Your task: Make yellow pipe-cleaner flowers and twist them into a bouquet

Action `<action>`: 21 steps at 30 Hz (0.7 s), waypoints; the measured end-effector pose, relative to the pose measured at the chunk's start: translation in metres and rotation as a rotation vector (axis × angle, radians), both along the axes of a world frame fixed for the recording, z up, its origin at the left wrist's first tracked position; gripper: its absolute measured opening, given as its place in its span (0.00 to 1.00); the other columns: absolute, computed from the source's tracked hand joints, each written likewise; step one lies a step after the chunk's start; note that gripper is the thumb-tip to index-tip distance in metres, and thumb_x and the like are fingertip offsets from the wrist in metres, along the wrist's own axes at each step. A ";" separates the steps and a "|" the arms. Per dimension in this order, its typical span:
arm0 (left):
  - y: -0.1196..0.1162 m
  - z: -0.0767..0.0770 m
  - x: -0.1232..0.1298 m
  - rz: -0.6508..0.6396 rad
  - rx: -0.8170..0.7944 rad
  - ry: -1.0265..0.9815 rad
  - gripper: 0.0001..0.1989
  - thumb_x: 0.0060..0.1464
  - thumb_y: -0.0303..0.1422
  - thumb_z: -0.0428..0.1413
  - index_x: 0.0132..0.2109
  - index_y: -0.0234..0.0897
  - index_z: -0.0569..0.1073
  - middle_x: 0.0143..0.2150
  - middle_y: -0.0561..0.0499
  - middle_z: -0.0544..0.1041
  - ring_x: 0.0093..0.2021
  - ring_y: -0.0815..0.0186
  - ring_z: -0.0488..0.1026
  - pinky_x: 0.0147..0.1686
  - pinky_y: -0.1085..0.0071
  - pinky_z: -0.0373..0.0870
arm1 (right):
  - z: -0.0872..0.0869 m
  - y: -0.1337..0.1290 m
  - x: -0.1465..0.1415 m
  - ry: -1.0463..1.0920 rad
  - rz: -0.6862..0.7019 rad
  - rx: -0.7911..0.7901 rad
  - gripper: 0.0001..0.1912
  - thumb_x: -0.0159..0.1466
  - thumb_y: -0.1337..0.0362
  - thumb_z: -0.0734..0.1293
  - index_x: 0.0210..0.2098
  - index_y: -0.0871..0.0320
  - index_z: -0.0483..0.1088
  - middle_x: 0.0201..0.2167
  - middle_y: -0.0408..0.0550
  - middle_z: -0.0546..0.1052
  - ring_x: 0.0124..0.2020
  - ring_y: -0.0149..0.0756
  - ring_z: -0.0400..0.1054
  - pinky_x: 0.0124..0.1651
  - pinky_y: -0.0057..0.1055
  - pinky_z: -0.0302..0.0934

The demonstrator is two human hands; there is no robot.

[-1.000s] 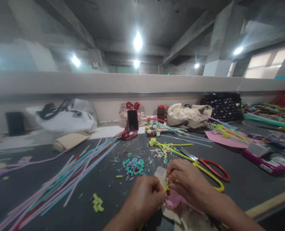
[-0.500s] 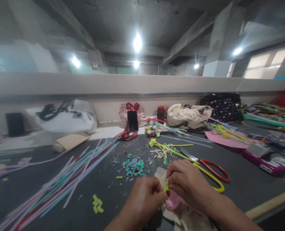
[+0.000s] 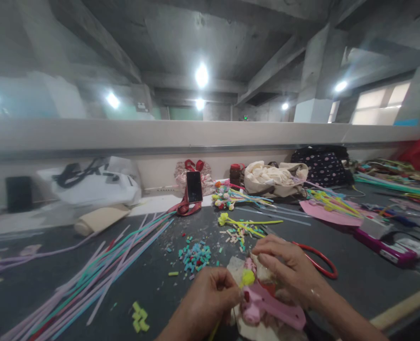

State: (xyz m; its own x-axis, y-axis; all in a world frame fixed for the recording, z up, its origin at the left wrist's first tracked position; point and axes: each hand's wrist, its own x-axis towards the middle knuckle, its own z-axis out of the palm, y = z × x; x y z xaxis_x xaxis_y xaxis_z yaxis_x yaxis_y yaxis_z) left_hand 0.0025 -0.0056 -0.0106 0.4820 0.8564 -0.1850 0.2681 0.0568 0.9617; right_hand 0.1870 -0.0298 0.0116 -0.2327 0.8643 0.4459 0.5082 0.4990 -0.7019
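Observation:
My left hand (image 3: pixel 211 296) is closed in a pinch on a yellow foam-strip flower (image 3: pixel 247 278), whose bunched head sits just beyond my fingertips. A yellow stem shows below this hand. Right beside the flower lies a pink tool (image 3: pixel 275 308) that looks like a glue gun, its handle toward the lower right. Beneath it is a beige cloth (image 3: pixel 247 329). My right hand (image 3: pixel 286 265) curls its fingers over a fold of that cloth at the tool's far side; its thumb is partly hidden. Scissors with a red handle (image 3: pixel 323 265) lie partly behind my right hand.
Small cut pieces (image 3: pixel 195 255) are heaped ahead, with yellow bits (image 3: pixel 139 316) at left. Long coloured strips (image 3: pixel 99 279) spread leftward. A finished yellow flower (image 3: pixel 224 219), a phone (image 3: pixel 194 186), a cloth-filled bag (image 3: pixel 275 177) and a purple power strip (image 3: pixel 383 246) stand farther back.
My hands have drawn apart, and the yellow flower's head now shows between them. More of the pink tool is uncovered. The right hand has moved onto the cloth; the view has tilted up slightly.

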 end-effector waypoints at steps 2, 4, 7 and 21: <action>0.001 -0.001 -0.001 -0.010 -0.023 -0.053 0.07 0.37 0.32 0.54 0.18 0.35 0.64 0.10 0.61 0.60 0.11 0.75 0.56 0.13 0.78 0.50 | -0.004 -0.001 -0.002 0.061 0.008 -0.115 0.08 0.57 0.67 0.62 0.35 0.58 0.72 0.33 0.47 0.73 0.34 0.36 0.67 0.34 0.29 0.60; 0.002 -0.002 -0.001 -0.006 -0.039 -0.083 0.07 0.36 0.32 0.54 0.18 0.35 0.64 0.09 0.61 0.60 0.11 0.76 0.56 0.13 0.78 0.49 | -0.006 -0.002 -0.007 0.100 0.019 -0.201 0.12 0.54 0.67 0.65 0.38 0.58 0.71 0.32 0.46 0.74 0.33 0.36 0.67 0.34 0.30 0.60; 0.002 -0.004 -0.001 -0.008 -0.039 -0.090 0.08 0.36 0.32 0.55 0.18 0.35 0.64 0.10 0.60 0.60 0.11 0.76 0.56 0.13 0.79 0.49 | -0.007 -0.004 -0.014 0.122 0.012 -0.256 0.15 0.50 0.69 0.66 0.39 0.59 0.71 0.30 0.45 0.74 0.32 0.36 0.66 0.35 0.30 0.59; -0.002 -0.008 0.000 -0.016 0.036 -0.021 0.08 0.39 0.33 0.55 0.20 0.34 0.65 0.14 0.59 0.62 0.14 0.74 0.58 0.16 0.77 0.54 | -0.016 -0.002 -0.019 0.120 0.037 -0.287 0.10 0.56 0.66 0.61 0.36 0.59 0.71 0.29 0.45 0.74 0.31 0.34 0.66 0.32 0.27 0.59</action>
State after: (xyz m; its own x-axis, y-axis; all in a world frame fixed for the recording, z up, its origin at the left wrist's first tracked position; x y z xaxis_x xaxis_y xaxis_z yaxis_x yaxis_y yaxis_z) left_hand 0.0025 -0.0072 -0.0183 0.4995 0.8543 -0.1437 0.2482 0.0178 0.9685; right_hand 0.1679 -0.0323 -0.0046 -0.2270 0.9506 0.2117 0.3979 0.2889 -0.8707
